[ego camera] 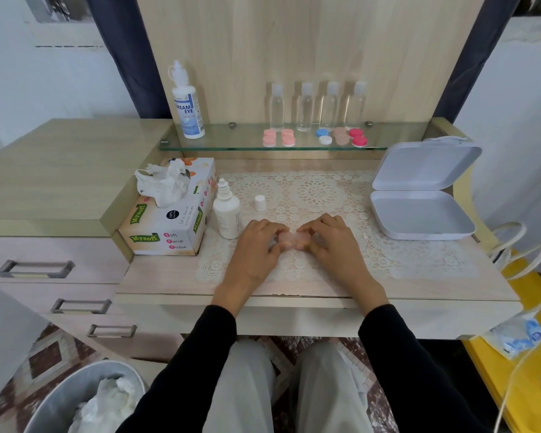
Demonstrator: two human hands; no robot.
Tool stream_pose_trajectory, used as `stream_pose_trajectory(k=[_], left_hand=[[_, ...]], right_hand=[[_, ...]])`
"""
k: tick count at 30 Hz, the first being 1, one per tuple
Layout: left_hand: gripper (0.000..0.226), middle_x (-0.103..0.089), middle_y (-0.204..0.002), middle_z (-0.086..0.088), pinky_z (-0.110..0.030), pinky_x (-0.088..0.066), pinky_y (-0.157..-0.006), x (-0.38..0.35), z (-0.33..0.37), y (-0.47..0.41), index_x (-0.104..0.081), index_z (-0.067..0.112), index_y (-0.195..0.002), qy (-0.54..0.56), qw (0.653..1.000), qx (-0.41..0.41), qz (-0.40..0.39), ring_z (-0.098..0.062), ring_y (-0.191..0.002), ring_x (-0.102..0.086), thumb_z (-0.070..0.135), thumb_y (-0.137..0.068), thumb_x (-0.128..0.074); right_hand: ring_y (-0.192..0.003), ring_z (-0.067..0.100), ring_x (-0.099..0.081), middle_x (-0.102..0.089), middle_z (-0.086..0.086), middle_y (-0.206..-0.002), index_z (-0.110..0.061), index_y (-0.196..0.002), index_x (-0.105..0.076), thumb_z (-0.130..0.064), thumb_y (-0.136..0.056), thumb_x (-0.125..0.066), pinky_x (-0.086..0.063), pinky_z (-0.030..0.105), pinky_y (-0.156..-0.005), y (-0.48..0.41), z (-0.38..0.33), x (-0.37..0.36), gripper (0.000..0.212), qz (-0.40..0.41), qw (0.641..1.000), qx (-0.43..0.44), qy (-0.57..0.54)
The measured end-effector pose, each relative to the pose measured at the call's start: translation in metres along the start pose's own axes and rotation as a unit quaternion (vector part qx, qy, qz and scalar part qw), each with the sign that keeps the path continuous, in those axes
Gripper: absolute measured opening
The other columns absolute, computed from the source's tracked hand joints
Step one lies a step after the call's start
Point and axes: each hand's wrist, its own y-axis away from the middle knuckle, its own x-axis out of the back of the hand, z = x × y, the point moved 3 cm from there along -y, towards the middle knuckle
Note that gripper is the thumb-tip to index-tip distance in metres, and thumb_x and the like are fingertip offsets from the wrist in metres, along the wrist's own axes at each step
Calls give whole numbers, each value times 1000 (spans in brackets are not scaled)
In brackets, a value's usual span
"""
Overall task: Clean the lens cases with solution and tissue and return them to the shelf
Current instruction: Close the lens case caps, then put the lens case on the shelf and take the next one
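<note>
A pale pink lens case [294, 239] sits low over the lace mat, held from both sides. My left hand [256, 248] pinches its left cup and my right hand [331, 245] pinches its right cup. A small white solution bottle [227, 214] stands uncapped just left of my left hand, its white cap [260, 203] upright behind it. The tissue box [169, 214] lies further left with a tissue sticking out. Several lens cases [316, 137] in pink, blue-white, beige and red rest on the glass shelf [231, 142].
On the shelf stand a tall Dream Eye bottle [186, 101] and several clear bottles [317, 104]. An open white box [419, 195] lies at the desk's right. A metal bin [85, 398] with used tissues is at the lower left. Drawers [44, 267] sit left.
</note>
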Motion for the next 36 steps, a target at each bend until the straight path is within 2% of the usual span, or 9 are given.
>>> stream_pose_trajectory(k=[3, 7, 11, 15, 20, 24, 29, 32, 36], left_hand=[[30, -63, -103, -4, -21, -33, -86, 0, 1, 1, -65, 11, -112, -16, 1000, -10, 2, -21, -99, -50, 24, -86, -67], [38, -61, -117, -8, -38, -43, -95, -1, 1, 2, -59, 7, -121, -76, 997, -23, 12, -27, -109, -53, 27, -89, -62], [64, -29, -153, -8, -36, -14, -118, -9, -3, 2, -28, 5, -146, -118, 991, 21, -61, -21, -143, -21, 45, -98, -39], [69, -6, -159, -7, -32, -1, -119, -15, -6, 1, -9, 7, -151, -169, 976, 58, -124, -16, -146, 0, 52, -99, -19], [67, -1, -159, -7, -31, 3, -119, -14, -4, 1, -6, 7, -151, -183, 970, 68, -142, -15, -146, 3, 50, -100, -16], [67, -1, -159, -7, -31, 3, -119, -13, -3, 1, -6, 7, -151, -180, 971, 69, -144, -15, -146, 4, 49, -100, -16], [67, -1, -159, -7, -30, 4, -119, -12, -3, 3, -7, 7, -151, -177, 972, 64, -137, -14, -146, 4, 50, -100, -16], [69, -1, -159, -6, -28, 6, -118, -12, -3, 3, -6, 7, -151, -184, 971, 63, -138, -14, -146, 4, 52, -99, -12], [69, -1, -159, -5, -28, 6, -118, -13, -4, 3, -6, 8, -151, -173, 974, 64, -135, -12, -146, 4, 53, -99, -13]], right_hand=[[-89, 11, -42, -54, -9, -90, -23, -105, -69, -25, -81, -71, -41, 36, -82, 2, -1, 1, 24, 3, 1000, 5, -18], [-90, 13, -45, -56, -7, -90, -17, -103, -71, -21, -82, -70, -43, 36, -82, 2, -2, 3, 21, 11, 999, -11, -34], [-90, 17, -49, -58, 0, -90, -9, -97, -70, -24, -79, -75, -43, 31, -78, 3, -3, 6, 24, 34, 999, -22, -35], [-88, 15, -49, -58, -2, -89, -10, -93, -69, -31, -78, -76, -41, 26, -74, 3, -3, 6, 27, 37, 998, -29, -32], [-87, 13, -49, -57, -6, -85, -12, -89, -69, -32, -76, -77, -34, 13, -70, 2, -2, 5, 24, 40, 998, -42, -37], [-83, 13, -54, -59, -7, -87, -16, -91, -68, -36, -78, -74, -42, 22, -67, -8, -2, 10, 24, 43, 996, -55, -48], [-86, 10, -55, -61, -7, -93, -19, -92, -68, -43, -80, -71, -45, 28, -65, -40, -13, 34, 27, 120, 989, -80, -30], [-87, 10, -53, -60, -6, -91, -19, -92, -68, -45, -80, -71, -38, 23, -59, -64, -20, 48, 29, 167, 981, -97, -22], [-94, 16, -52, -59, -2, -96, -16, -93, -68, -48, -79, -71, -41, 28, -70, -98, -22, 53, 35, 201, 972, -120, -4]])
